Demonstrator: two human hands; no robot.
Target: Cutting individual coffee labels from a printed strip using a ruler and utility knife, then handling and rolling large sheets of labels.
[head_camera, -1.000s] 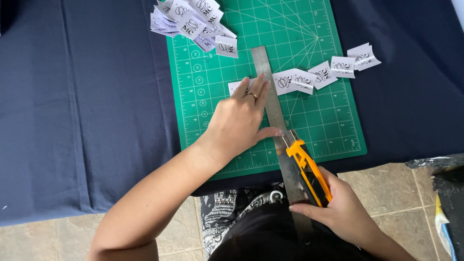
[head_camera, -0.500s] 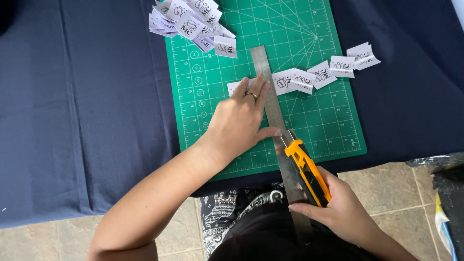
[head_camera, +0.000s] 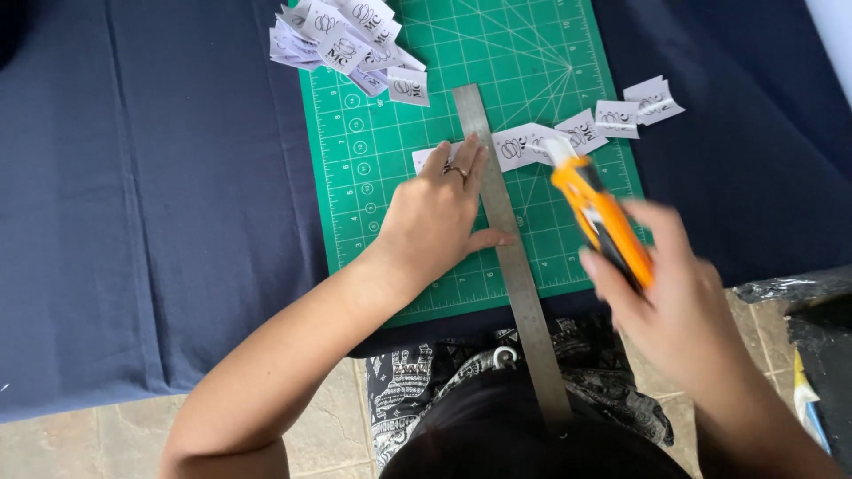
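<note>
Ruler is the thing here, a long steel strip lying on the green cutting mat, long axis running from the top middle of the mat down toward our body, tilted a bit to the right as it comes near. Our left hand sits flat on it and the mat, fingers spread and pressing, with a small paper slip peeking out under them. Our right hand is off to the right of the ruler, fingers wrapped tight around the orange utility knife, blade tip pointing up-left over the cut slips. So the left hand is the nearer one. Versus half a second back, the knife has lifted off the ruler's lower edge and swung up and right; left hand hasn't budged.
</note>
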